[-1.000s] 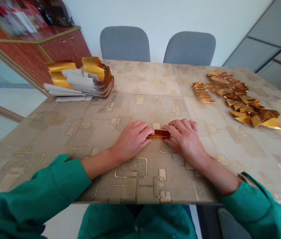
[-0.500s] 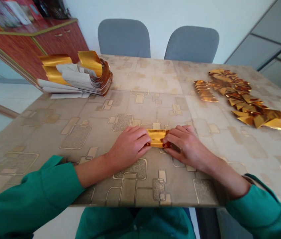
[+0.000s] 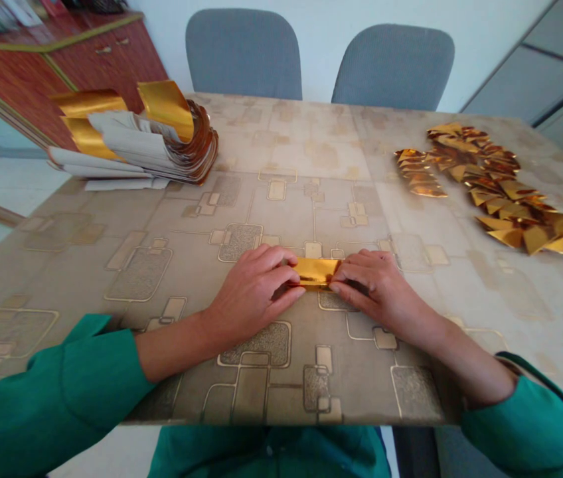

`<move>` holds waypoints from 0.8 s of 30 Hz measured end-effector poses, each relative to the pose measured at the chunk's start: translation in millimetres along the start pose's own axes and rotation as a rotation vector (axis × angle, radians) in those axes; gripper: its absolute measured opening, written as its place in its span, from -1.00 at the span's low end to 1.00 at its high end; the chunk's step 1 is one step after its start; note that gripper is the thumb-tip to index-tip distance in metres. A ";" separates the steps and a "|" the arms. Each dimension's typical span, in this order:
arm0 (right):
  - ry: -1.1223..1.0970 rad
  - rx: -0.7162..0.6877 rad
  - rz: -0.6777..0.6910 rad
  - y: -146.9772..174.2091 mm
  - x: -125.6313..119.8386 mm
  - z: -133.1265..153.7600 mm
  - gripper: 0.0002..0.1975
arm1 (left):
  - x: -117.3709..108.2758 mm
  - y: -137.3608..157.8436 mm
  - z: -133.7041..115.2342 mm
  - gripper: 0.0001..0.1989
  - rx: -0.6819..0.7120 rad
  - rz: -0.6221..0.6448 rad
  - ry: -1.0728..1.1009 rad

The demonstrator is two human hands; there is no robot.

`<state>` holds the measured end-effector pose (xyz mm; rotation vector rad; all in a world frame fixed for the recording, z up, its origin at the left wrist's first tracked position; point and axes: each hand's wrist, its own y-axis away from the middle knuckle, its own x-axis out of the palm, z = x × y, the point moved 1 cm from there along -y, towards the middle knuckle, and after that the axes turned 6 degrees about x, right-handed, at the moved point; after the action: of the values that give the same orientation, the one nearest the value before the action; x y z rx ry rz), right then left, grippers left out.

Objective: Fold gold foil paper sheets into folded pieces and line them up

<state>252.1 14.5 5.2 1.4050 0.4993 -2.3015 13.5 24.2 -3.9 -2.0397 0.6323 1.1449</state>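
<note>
A narrow folded strip of gold foil paper (image 3: 317, 271) lies at the middle of the table, close in front of me. My left hand (image 3: 260, 282) pinches its left end between thumb and fingers. At the other end my right hand (image 3: 372, 279) grips the strip the same way, thumb towards me. Only the shiny middle stretch shows between the hands; both ends are hidden under fingertips.
A thick stack of gold and white paper sheets (image 3: 135, 143) sits at the far left of the patterned table (image 3: 281, 212). Folded gold paper pieces (image 3: 503, 192) lie in overlapping rows at the right. Two grey chairs (image 3: 244, 53) stand beyond the far edge.
The strip looks narrower, its front fold now turned up towards the far side. Both hands remain at its ends, their thumbs shifted slightly. The whole view has tilted a little downward.
</note>
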 end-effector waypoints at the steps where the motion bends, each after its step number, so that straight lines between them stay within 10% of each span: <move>1: -0.006 0.006 -0.010 -0.2 0.7 -0.2 -0.81 | -0.2 0.1 0.5 -0.81 -0.001 -0.007 0.007; 24: -0.029 0.184 -0.172 -1.9 13.0 1.3 -0.83 | 5.3 -2.8 6.5 -0.79 -0.051 0.007 -0.104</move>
<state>244.8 13.6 -5.7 1.4611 0.4238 -2.5577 14.7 30.5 -9.9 -2.0066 0.5650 1.2742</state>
